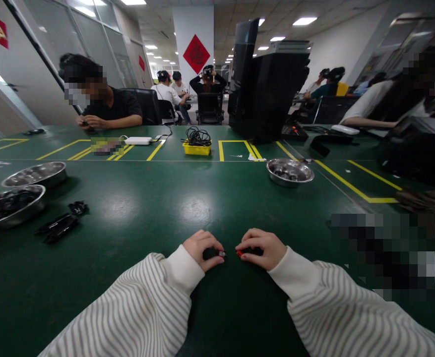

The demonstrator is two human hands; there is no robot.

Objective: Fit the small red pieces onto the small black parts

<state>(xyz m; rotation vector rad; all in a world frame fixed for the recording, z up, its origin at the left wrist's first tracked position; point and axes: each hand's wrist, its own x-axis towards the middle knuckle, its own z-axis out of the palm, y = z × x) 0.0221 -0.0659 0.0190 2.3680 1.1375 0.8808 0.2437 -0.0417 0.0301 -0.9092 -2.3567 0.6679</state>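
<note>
My left hand (201, 249) rests on the green table (157, 208) with its fingers curled round a small black part with a silvery tip (220, 254). My right hand (261, 247) lies just to its right, closed on a small black part with a red-orange end (240, 253). The two tips face each other a short gap apart. Both arms wear striped sleeves with white cuffs.
Two metal bowls (34, 174) (11, 204) and loose black parts (59, 225) lie at the left. Another metal bowl (289, 171) sits at the centre right, a yellow tray of cables (197, 148) behind. A black machine (265, 84) stands at the back. Other people sit around the tables.
</note>
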